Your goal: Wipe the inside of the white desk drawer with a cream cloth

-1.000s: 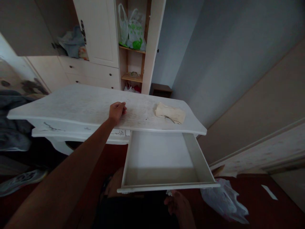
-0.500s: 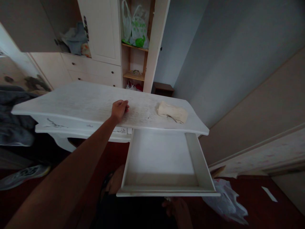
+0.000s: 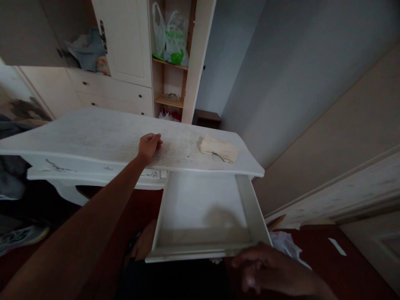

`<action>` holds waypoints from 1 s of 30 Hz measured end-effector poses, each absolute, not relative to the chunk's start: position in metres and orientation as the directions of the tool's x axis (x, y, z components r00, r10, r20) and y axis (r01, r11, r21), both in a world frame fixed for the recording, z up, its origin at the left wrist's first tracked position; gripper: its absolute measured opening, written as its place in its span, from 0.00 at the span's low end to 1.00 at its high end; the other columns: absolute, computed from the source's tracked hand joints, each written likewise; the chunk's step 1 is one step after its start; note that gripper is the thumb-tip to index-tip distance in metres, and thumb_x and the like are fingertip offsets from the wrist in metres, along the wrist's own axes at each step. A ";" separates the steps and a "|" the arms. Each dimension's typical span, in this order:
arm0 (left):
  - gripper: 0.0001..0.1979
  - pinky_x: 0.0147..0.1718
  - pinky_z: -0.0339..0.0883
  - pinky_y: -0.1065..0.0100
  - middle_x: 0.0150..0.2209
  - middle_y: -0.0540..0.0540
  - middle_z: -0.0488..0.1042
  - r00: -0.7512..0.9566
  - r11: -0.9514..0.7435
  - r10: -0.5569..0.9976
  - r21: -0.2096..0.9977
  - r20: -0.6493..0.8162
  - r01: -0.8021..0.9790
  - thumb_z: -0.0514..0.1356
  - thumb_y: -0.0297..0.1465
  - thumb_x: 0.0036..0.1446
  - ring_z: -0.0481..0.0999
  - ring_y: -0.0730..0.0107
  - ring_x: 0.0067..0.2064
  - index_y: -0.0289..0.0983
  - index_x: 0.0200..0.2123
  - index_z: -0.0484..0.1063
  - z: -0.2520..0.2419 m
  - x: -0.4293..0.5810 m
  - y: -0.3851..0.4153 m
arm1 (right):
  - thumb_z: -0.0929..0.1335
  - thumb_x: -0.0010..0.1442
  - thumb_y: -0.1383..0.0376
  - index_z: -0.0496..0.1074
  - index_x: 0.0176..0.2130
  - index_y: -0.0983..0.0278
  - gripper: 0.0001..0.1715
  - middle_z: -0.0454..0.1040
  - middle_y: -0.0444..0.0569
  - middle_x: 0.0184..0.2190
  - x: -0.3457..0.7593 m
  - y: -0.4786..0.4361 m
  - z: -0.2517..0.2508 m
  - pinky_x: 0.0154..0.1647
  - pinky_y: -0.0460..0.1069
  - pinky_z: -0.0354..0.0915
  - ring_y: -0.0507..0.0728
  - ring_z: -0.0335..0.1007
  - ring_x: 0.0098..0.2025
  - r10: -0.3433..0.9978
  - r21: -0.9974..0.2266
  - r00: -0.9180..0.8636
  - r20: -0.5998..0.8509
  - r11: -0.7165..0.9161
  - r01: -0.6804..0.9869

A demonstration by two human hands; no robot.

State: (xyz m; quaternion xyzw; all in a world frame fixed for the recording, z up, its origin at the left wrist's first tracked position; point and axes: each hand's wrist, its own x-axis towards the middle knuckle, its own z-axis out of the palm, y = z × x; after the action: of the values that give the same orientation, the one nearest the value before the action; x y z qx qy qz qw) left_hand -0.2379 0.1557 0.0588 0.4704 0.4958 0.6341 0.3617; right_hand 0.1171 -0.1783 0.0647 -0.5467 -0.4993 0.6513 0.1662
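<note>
My left hand [image 3: 149, 146] rests on the top of the white desk [image 3: 118, 137], fingers curled into a fist with nothing seen in it. Below the desktop's right part, a white drawer [image 3: 200, 208] is pulled far out with its bare bottom showing. At the front right corner of that drawer is my right hand [image 3: 261, 264], dark and smeared by motion. Whether it touches the drawer front, I cannot tell. A rolled cream cloth [image 3: 220, 148] lies on the desktop, right of my left hand.
Behind the desk stands a white wardrobe [image 3: 128, 41] with plastic bags [image 3: 175, 41] on an open shelf. Another plastic bag [image 3: 289, 246] is on the red floor, right of the drawer. A shoe [image 3: 23, 237] lies at lower left. A wall [image 3: 312, 104] runs along the right.
My right hand has risen from below the drawer front to its right corner, and its shadow now falls inside the drawer. My left hand stays on the desk. The view has shifted slightly right.
</note>
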 end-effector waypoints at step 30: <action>0.14 0.20 0.57 0.71 0.14 0.51 0.67 -0.263 -0.228 0.935 0.971 0.238 0.067 0.59 0.36 0.51 0.64 0.73 0.18 0.39 0.16 0.68 0.066 -0.238 0.150 | 0.65 0.62 0.57 0.74 0.49 0.67 0.21 0.80 0.58 0.46 0.079 0.073 0.143 0.44 0.53 0.66 0.66 0.76 0.46 0.942 -0.201 0.039 0.333 0.030 0.979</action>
State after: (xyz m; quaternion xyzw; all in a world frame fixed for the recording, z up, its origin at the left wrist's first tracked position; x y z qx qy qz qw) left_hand -0.2379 0.1505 0.0660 0.4921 0.5093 0.6100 0.3556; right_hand 0.0786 0.0728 0.1428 -0.6948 -0.6914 -0.0478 0.1925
